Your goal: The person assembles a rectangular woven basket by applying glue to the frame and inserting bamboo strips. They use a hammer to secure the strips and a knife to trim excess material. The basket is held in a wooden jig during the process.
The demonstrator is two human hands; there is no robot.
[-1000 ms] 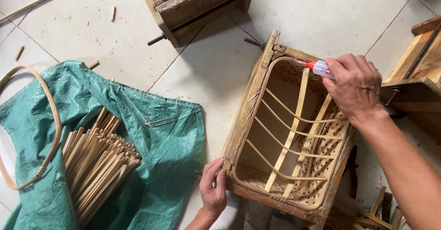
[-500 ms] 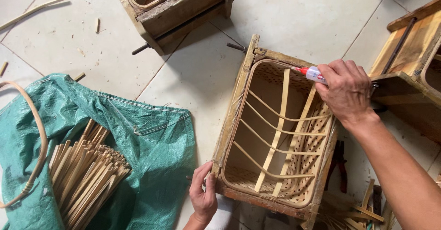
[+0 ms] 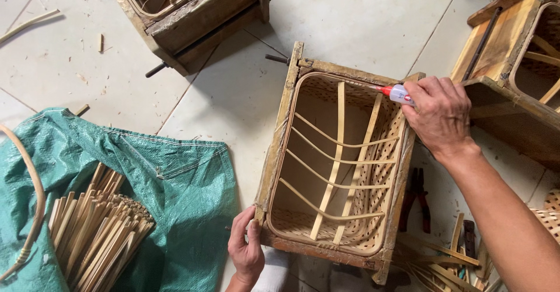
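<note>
Now | right hand (image 3: 440, 114) fingers grip glue tube (image 3: 396, 93) at basket mould (image 3: 279, 152) far rim | left hand (image 3: 246, 251) fingers clasp near-left corner

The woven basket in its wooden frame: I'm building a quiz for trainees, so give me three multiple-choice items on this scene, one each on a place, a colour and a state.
1. Where does the bundle of bamboo strips lie?
A. on the green tarp
B. inside the woven basket
C. on the pliers

2. What colour is the cap end of the small glue bottle?
A. blue
B. red
C. black

3. How is the left hand engaged?
A. lifted clear of everything
B. holding the pliers
C. gripping the near corner of the wooden frame

Answers:
1 A: the strips rest on the green tarp, left of the wooden frame.
2 B: a red tip shows at the far rim of the woven basket, just beyond the right hand.
3 C: its fingers wrap the frame's near corner; the pliers lie untouched on the floor.
</note>
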